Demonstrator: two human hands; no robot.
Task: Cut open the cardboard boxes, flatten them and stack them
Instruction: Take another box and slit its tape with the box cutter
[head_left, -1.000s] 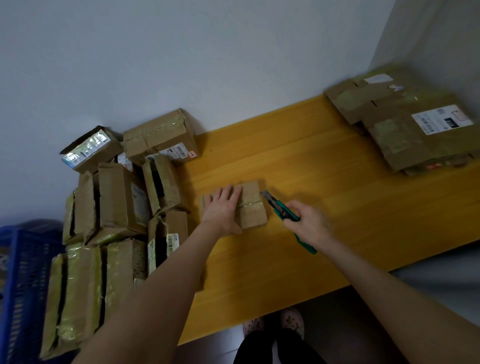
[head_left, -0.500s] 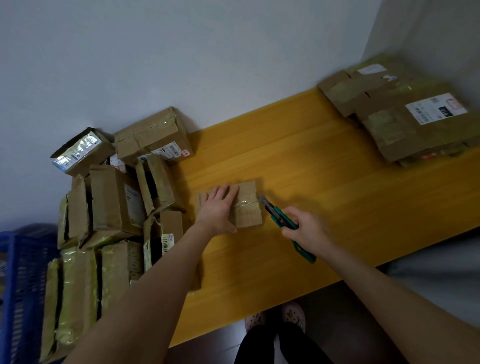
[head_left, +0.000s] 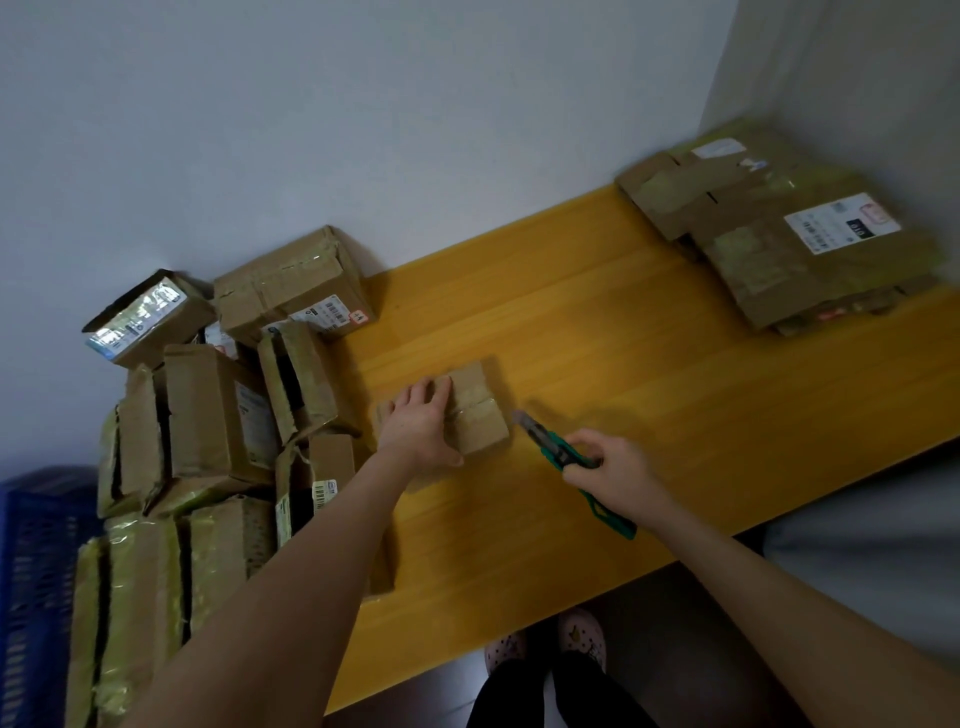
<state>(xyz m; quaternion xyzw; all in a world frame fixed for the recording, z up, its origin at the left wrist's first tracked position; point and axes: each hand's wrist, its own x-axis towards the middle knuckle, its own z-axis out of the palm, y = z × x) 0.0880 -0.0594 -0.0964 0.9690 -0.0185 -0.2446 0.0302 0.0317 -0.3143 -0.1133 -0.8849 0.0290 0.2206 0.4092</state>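
while left grip (head_left: 421, 431) lies flat on small box (head_left: 478, 421), right grip (head_left: 615, 475) clutches cutter (head_left: 551, 450) just beside.

glossy wooden table (head_left: 649, 395), taped cardboard box (head_left: 475, 410)

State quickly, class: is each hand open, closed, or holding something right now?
Left hand: open, pressing flat on the small box.
Right hand: closed round the green utility knife.

Right of the small box (head_left: 480, 418), past the knife (head_left: 551, 448) held just beside it, bare bench (head_left: 649, 374) runs open to the stack of flattened cardboard (head_left: 769, 260) in the far corner, while a heap of taped boxes (head_left: 208, 415) crowds close on that box's left and the wall (head_left: 363, 130) closes behind.
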